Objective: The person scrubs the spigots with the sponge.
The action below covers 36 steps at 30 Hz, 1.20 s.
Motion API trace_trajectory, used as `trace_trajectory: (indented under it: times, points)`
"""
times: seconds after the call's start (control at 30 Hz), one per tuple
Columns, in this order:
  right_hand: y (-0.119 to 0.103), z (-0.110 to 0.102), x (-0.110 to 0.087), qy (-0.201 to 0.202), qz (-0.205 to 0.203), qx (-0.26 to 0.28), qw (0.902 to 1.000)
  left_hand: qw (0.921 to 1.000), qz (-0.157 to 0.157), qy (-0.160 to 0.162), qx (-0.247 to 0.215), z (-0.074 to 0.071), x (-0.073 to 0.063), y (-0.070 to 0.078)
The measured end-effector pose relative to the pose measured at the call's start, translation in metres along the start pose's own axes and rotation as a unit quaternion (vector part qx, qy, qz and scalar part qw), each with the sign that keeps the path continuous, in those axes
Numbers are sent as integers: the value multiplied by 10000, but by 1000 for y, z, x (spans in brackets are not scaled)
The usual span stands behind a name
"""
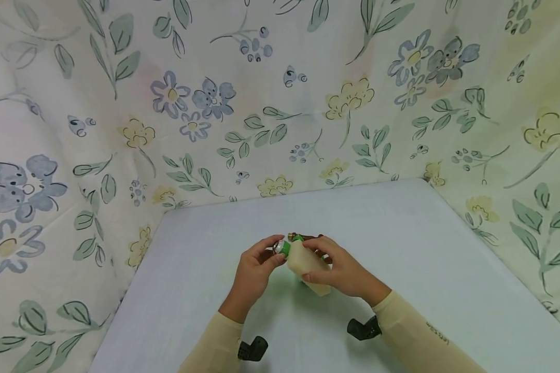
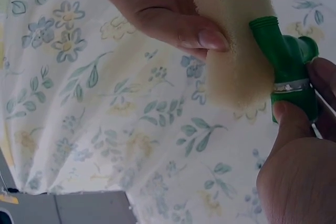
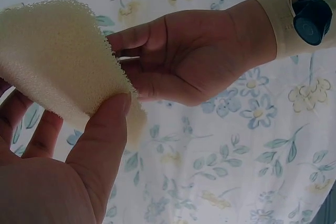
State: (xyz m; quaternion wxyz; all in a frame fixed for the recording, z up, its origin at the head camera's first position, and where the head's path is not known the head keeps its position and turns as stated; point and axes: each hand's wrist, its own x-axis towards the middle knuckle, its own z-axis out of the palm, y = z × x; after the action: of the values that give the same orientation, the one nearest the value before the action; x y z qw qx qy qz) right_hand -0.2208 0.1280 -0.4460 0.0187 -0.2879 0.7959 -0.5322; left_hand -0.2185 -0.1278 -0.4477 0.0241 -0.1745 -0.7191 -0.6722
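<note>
A person's two hands meet around a pale yellow sponge held above a white table. The right hand, on the sponge's right side, grips the block, thumb pressed to the near face and fingers spread around the far side, the grasp opened about as wide as the sponge itself. Just left of the sponge, the left hand pinches a green forked fitting between a curled thumb and fingers, nearly closed on it. The fitting, ringed by a silver band and threaded at one branch, sits right at the sponge's left side; whether the two touch cannot be told. Slightly beyond the sponge, a brown piece with a brass-coloured end shows in part, the rest hidden behind the right hand. Nearer the wearer than the sponge, cream sleeves cover both forearms, the right one marked with small dark lettering, and a black wrist camera juts from each cuff. Well behind the sponge and to either side of it, white cloth printed with blue and yellow flowers and green leaves walls in the table.
</note>
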Motion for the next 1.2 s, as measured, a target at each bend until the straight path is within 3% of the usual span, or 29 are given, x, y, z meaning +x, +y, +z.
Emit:
trace_trajectory:
  times: [0.3,0.83,0.97,1.1,1.2]
  points:
    - [6,0,1,165,-17,-104,9998,9999,-47,-17,89,1,-1,3]
    - [15,-8,9,481,192,-211,9984,9996,142,-229,130,4,-3,8]
    - [18,-10,10,683,218,-539,9960,9996,103,-229,119,4,-2,9]
    - [24,-12,11,1000,489,-812,9905,9994,80,-323,43,4,-2,9]
    - [27,-11,11,982,682,-716,9902,9993,33,-362,-9,4,-2,8]
